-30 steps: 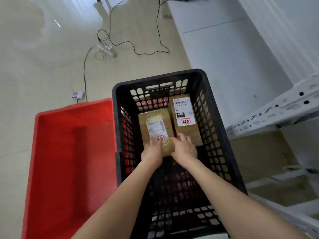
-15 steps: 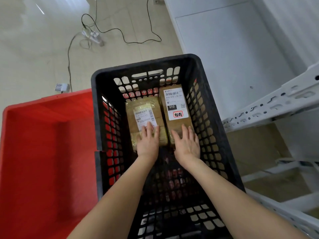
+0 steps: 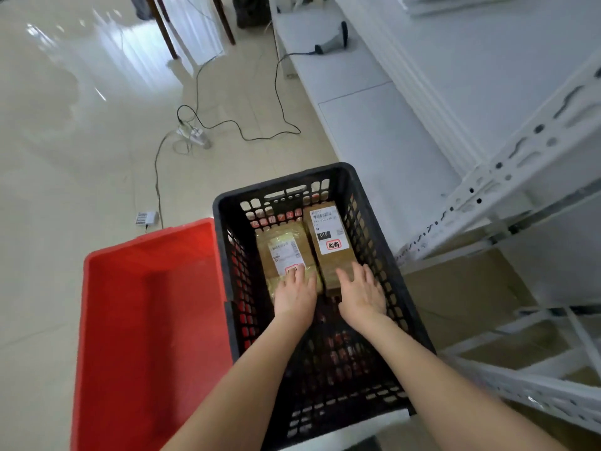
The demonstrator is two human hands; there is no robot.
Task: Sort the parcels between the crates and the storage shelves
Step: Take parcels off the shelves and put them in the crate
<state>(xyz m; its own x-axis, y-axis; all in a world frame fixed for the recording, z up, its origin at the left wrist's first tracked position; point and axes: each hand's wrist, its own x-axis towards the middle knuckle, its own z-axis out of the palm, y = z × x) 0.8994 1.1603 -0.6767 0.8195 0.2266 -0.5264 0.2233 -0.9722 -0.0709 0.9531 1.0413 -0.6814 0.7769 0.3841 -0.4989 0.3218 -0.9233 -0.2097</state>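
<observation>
The left hand (image 3: 294, 292) is lying flat, fingers straight, on the near end of the taped parcel (image 3: 282, 247); the right hand (image 3: 361, 294) is resting likewise on the brown parcel (image 3: 329, 245) beside it, neither gripping anything. Both parcels are sitting at the far end of the black crate (image 3: 222, 242), long axes running near to far, one ahead of each hand. The red crate (image 3: 146, 320) is standing left, the storage shelves (image 3: 520, 177) right.

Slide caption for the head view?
Left hand on the taped parcel, right hand on the brown parcel, both in the black crate.
</observation>
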